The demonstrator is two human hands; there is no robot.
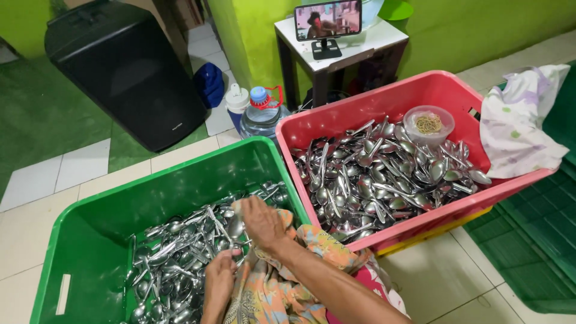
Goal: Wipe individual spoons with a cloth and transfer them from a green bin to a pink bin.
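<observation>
Spoons [180, 252] fill the green crate [90, 234] on the floor, and both hands work among them. The right hand [261, 222] has its fingers curled around a spoon's handle through a patterned cloth [270, 294]; the left hand [219, 279] presses down on the pile, its fingers' grip hidden. A red crate [384, 102] of spoons stands just beside.

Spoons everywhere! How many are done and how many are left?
The green bin already holds a pile of spoons, spread over part of its floor. Both hands are in it: the right hand and left hand are at the spoons with a patterned cloth. The red bin beside it holds a bigger heap of spoons, so much seems left.
</observation>
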